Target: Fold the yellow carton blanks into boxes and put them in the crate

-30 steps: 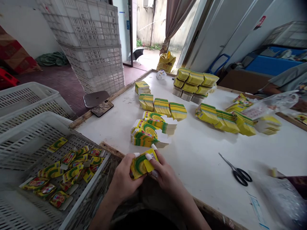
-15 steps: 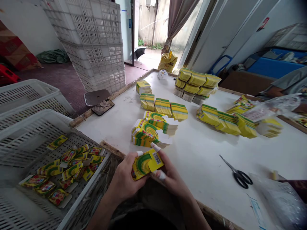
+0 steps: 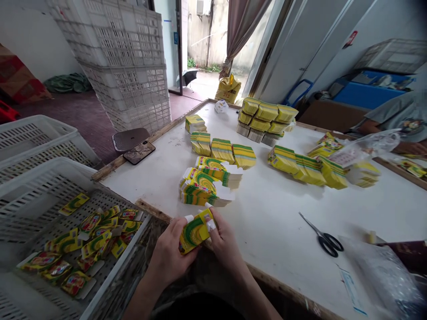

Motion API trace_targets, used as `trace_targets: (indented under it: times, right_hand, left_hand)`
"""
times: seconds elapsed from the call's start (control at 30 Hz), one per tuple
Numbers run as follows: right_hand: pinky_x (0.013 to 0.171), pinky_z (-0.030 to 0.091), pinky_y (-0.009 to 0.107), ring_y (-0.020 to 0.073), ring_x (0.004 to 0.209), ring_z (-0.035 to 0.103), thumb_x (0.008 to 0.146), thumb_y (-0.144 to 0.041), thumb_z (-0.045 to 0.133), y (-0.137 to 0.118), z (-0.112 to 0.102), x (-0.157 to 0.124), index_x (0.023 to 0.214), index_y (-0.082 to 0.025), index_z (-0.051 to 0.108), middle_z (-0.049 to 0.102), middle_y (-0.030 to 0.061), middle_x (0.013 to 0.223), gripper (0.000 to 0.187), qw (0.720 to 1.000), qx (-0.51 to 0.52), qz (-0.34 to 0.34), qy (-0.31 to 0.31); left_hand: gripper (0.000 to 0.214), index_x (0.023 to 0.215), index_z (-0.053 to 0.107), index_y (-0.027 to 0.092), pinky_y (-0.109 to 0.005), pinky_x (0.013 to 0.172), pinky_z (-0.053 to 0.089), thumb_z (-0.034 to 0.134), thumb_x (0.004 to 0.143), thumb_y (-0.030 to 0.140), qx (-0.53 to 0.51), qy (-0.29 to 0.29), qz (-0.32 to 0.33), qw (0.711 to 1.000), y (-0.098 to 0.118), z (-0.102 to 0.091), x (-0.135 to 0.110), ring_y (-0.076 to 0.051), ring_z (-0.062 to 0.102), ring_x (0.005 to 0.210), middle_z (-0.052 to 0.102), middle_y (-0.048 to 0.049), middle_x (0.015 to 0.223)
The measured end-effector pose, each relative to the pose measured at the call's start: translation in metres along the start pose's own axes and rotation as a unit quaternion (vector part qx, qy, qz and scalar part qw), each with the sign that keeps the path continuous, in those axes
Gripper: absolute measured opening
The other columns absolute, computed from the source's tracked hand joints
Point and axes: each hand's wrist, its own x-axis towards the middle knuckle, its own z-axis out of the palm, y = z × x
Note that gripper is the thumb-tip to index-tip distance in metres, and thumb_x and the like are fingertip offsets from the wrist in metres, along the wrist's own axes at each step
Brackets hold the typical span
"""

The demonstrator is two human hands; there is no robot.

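Observation:
A small yellow and green carton is between my two hands, just over the table's front edge. My left hand grips its left end, with the thumb beneath and fingers along the top. Around the right end, my right hand is closed, its thumb pressed on the end flap. White tape covers several fingertips. Right beyond my hands lie stacks of flat cartons with white flaps sticking out.
At left, a white plastic basket holds several cartons. Scissors and bubble wrap lie at right. Bundled cartons stand farther back, and a phone rests by the left edge. Another person's arm shows at far right.
My right thumb has moved up onto the carton's end, covering the barcode flap that was sticking out. The view has shifted slightly, and the other person's hand now shows at right.

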Motion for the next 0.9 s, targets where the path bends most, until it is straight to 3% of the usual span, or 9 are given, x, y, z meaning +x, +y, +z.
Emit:
trace_targets:
  times: [0.1, 0.17, 0.23, 0.3, 0.4, 0.5, 0.67, 0.8, 0.9]
  right_hand:
    - [0.092, 0.050, 0.039, 0.0266, 0.107, 0.064, 0.095, -0.039, 0.046, -0.004, 0.002, 0.007, 0.133, -0.020, 0.056, 0.068, 0.0110, 0.122, 0.044, 0.999, 0.021, -0.019, -0.034]
    - [0.096, 0.049, 0.040, 0.0258, 0.112, 0.062, 0.091, -0.039, 0.055, -0.008, -0.002, 0.019, 0.139, -0.020, 0.047, 0.064, 0.0118, 0.127, 0.053, 0.997, 0.046, -0.039, -0.041]
    - [0.098, 0.048, 0.042, 0.0260, 0.111, 0.062, 0.085, -0.036, 0.063, -0.010, -0.010, 0.035, 0.142, -0.020, 0.042, 0.063, 0.0134, 0.126, 0.062, 0.997, 0.006, -0.074, 0.018]
    - [0.101, 0.045, 0.046, 0.0288, 0.114, 0.057, 0.085, -0.029, 0.062, -0.009, -0.019, 0.053, 0.136, -0.019, 0.047, 0.062, 0.0154, 0.124, 0.054, 0.981, -0.118, -0.109, 0.109]
    - [0.097, 0.043, 0.054, 0.0336, 0.110, 0.055, 0.081, -0.015, 0.056, 0.001, -0.026, 0.074, 0.130, -0.012, 0.051, 0.064, 0.0197, 0.116, 0.050, 0.955, -0.250, -0.107, 0.119]
    - [0.096, 0.043, 0.053, 0.0323, 0.106, 0.055, 0.077, -0.009, 0.053, 0.009, -0.025, 0.083, 0.126, -0.013, 0.053, 0.063, 0.0180, 0.112, 0.049, 0.954, -0.255, -0.108, 0.114]
    - [0.081, 0.050, 0.042, 0.0242, 0.085, 0.058, 0.075, -0.009, 0.054, -0.004, -0.020, 0.063, 0.129, -0.015, 0.042, 0.059, 0.0076, 0.095, 0.056, 0.963, -0.212, -0.123, 0.112]
    - [0.061, 0.045, 0.026, 0.0135, 0.064, 0.051, 0.073, -0.010, 0.063, -0.016, -0.002, 0.023, 0.127, -0.025, 0.041, 0.052, -0.0046, 0.079, 0.060, 0.990, -0.020, -0.100, -0.102]
    - [0.063, 0.045, 0.025, 0.0130, 0.069, 0.054, 0.076, -0.018, 0.070, -0.014, 0.018, -0.008, 0.132, -0.028, 0.040, 0.054, -0.0040, 0.084, 0.064, 0.971, 0.138, -0.025, -0.192]
  left_hand:
    - [0.057, 0.125, 0.044, 0.026, -0.037, 0.088, 0.055, 0.072, 0.076, 0.028, -0.077, 0.013, -0.062, 0.995, -0.007, -0.001, -0.004, -0.023, 0.063, 0.103, 0.061, -0.0069, 0.113]
    - [0.064, 0.125, 0.046, 0.027, -0.034, 0.085, 0.055, 0.078, 0.070, 0.027, -0.173, 0.116, -0.131, 0.969, -0.015, -0.006, -0.004, -0.021, 0.064, 0.099, 0.060, -0.0041, 0.114]
    - [0.065, 0.117, 0.050, 0.029, -0.031, 0.077, 0.056, 0.083, 0.061, 0.026, -0.300, 0.293, -0.205, 0.884, -0.024, -0.015, 0.000, -0.017, 0.066, 0.090, 0.058, 0.0007, 0.111]
    - [0.050, 0.100, 0.054, 0.027, -0.030, 0.070, 0.056, 0.083, 0.060, 0.034, -0.412, 0.421, -0.266, 0.763, -0.031, -0.026, 0.005, -0.015, 0.065, 0.082, 0.056, 0.0046, 0.103]
    - [0.037, 0.082, 0.052, 0.023, -0.033, 0.076, 0.056, 0.073, 0.071, 0.051, -0.496, 0.452, -0.343, 0.657, -0.036, -0.035, 0.009, -0.016, 0.065, 0.087, 0.055, 0.0034, 0.095]
    - [0.036, 0.086, 0.050, 0.025, -0.034, 0.076, 0.055, 0.076, 0.072, 0.045, -0.514, 0.431, -0.370, 0.643, -0.032, -0.026, 0.008, -0.016, 0.063, 0.090, 0.057, 0.0023, 0.101]
    - [0.053, 0.112, 0.055, 0.028, -0.030, 0.078, 0.054, 0.076, 0.070, 0.052, -0.546, 0.327, -0.328, 0.698, -0.013, 0.003, 0.008, -0.017, 0.061, 0.098, 0.060, -0.0031, 0.116]
    - [0.074, 0.122, 0.056, 0.029, -0.033, 0.090, 0.054, 0.077, 0.060, 0.064, -0.595, 0.264, -0.230, 0.724, 0.008, 0.012, 0.012, -0.024, 0.056, 0.116, 0.054, -0.0060, 0.134]
    - [0.062, 0.105, 0.062, 0.026, -0.036, 0.079, 0.057, 0.065, 0.065, 0.074, -0.607, 0.253, -0.226, 0.718, 0.025, 0.010, 0.018, -0.023, 0.063, 0.092, 0.064, -0.0067, 0.108]
